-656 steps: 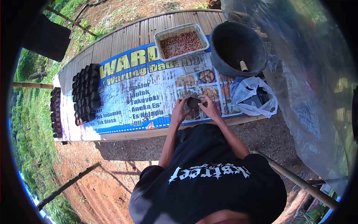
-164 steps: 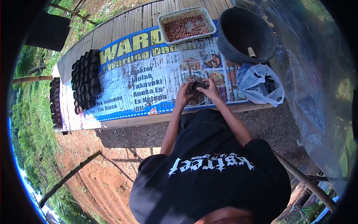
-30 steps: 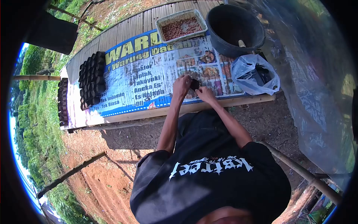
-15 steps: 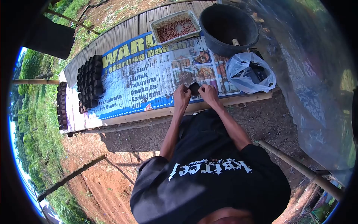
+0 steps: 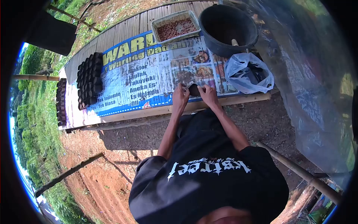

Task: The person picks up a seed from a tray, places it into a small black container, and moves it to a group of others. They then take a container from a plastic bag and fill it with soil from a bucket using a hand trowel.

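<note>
A small black plastic bag (image 5: 194, 90) stands near the front edge of the banner-covered table, between my hands. My left hand (image 5: 181, 94) grips its left side with fingers pinched. On the other side, my right hand (image 5: 207, 93) is closed on the right rim. A clear plastic bag (image 5: 249, 73) with black pieces inside lies to the right of my hands. Rows of filled black bags (image 5: 90, 80) stand at the left on the printed banner (image 5: 143, 84).
A large black bucket (image 5: 228, 30) with a pale handle in it stands at the back right. Beside it is a basket (image 5: 175, 28) of reddish seeds. More black bags (image 5: 61, 100) line the left end. Plastic sheeting (image 5: 309, 93) hangs at the right; a pole (image 5: 298, 170) is below it.
Both hands have shifted slightly around the black plastic bag, which they still hold. The whole view has moved a little.
</note>
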Demonstrator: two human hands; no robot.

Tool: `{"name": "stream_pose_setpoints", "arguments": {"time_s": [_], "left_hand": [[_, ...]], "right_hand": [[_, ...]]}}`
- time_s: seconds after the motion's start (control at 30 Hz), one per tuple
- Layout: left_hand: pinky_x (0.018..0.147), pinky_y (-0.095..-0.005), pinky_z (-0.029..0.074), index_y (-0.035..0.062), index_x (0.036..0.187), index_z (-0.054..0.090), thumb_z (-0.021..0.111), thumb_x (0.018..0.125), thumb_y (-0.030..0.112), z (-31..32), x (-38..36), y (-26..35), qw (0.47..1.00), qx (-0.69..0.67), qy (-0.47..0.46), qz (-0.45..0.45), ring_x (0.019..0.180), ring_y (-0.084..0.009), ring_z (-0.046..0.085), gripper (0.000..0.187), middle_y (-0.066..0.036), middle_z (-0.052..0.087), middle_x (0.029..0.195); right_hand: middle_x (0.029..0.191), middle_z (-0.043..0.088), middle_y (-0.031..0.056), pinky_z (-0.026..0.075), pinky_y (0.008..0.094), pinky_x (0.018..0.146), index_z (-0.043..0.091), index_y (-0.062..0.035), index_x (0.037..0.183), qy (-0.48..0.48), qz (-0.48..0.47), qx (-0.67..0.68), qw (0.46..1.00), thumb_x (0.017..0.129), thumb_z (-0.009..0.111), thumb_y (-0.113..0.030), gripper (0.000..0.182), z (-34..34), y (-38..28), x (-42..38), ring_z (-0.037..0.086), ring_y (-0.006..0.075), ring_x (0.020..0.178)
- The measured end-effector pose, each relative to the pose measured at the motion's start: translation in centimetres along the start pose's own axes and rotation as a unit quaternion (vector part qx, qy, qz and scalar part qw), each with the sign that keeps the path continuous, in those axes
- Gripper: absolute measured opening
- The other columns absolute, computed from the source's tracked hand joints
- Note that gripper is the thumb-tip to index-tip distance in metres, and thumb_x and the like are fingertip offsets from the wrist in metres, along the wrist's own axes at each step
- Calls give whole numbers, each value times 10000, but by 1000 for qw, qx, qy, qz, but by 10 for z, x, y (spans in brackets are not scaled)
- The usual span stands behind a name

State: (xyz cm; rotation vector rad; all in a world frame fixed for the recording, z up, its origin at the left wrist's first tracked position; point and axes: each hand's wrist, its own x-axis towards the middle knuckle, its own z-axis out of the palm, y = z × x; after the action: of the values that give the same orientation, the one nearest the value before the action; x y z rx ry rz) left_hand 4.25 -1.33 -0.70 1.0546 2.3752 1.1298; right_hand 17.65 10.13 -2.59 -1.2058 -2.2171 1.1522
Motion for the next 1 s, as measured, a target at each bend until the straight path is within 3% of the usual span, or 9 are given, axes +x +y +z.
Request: {"name": "stream_pose_setpoints", "arguments": {"time_s": [0.07,0.2,0.27,0.5,0.7,0.73,0.93,1.0], "left_hand": [[762,-486,498,13,1035,595,686,853,176,-2,2,6,999,21,25,25,937,-397,629,261,-202,603,979],[789,-456,509,22,966,665,707,847,197,0,17,8,997,51,-20,49,866,-356,661,215,-155,666,860],[788,-459,510,17,921,673,701,852,189,3,23,1,995,66,-49,56,855,-362,665,188,-163,670,842],[713,-487,498,-18,865,638,664,870,160,3,13,7,996,37,8,85,803,-400,650,180,-206,654,794],[702,-483,498,-31,841,639,655,876,158,15,-1,-4,999,-11,30,34,771,-397,661,193,-220,675,803],[705,-479,500,-33,837,641,654,875,158,13,2,0,999,-20,33,25,771,-395,664,194,-222,679,804],[712,-467,505,-33,832,654,657,872,162,13,-8,-3,999,-27,27,6,758,-385,676,199,-209,696,791],[697,-448,507,-25,841,666,668,875,163,11,-10,2,999,-33,32,6,730,-357,679,192,-192,704,789]], "right_hand": [[717,670,236,513,486,691,681,31,787,-42,22,-45,998,933,628,-416,473,-4,-2,-2,682,419,748],[742,681,238,515,485,715,707,35,788,-124,50,-52,990,948,584,-459,534,2,1,-8,687,428,770],[756,681,245,520,480,715,703,32,800,-119,46,-48,991,944,591,-410,478,9,6,-10,683,437,783],[743,649,253,496,477,645,669,28,800,-5,4,-24,1000,933,602,-245,311,3,9,-10,658,440,758],[722,640,265,496,496,644,651,30,787,14,-29,15,999,930,597,-245,314,6,18,-2,656,448,726],[665,599,235,464,474,614,621,30,753,24,-53,25,998,930,606,-222,309,5,16,-2,632,421,670],[663,605,226,458,476,612,622,22,756,31,-69,19,997,933,603,-219,300,15,21,-3,630,417,666],[720,626,252,470,494,643,627,17,775,13,-57,39,998,947,591,-243,314,11,20,0,643,439,729]]}}
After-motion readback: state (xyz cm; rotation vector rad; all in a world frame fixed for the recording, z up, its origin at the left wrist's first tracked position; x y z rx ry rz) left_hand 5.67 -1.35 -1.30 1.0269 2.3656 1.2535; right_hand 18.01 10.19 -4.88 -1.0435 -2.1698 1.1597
